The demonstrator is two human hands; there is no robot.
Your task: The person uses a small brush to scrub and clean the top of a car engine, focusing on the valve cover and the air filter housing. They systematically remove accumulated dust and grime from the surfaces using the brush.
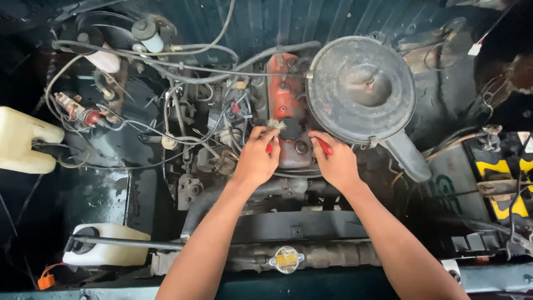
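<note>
I look down into an open engine bay. My left hand [256, 157] pinches a small frayed tuft of fibre [275, 125] over the red valve cover [284, 100], with a red handle showing under its fingers. My right hand [335, 161] grips a red-handled tool [324, 146] beside the black oil filler cap [290, 129]. Both hands rest on the lower end of the valve cover, a few centimetres apart. The tool's working end is hidden between the hands.
A large round dusty air cleaner [361, 89] sits right of the hands, its snout [408, 156] pointing down-right. Hoses and wires crowd the left. White fluid reservoirs [25, 139] [108, 253], a radiator cap [286, 259] and a yellow-black battery [508, 183] ring the bay.
</note>
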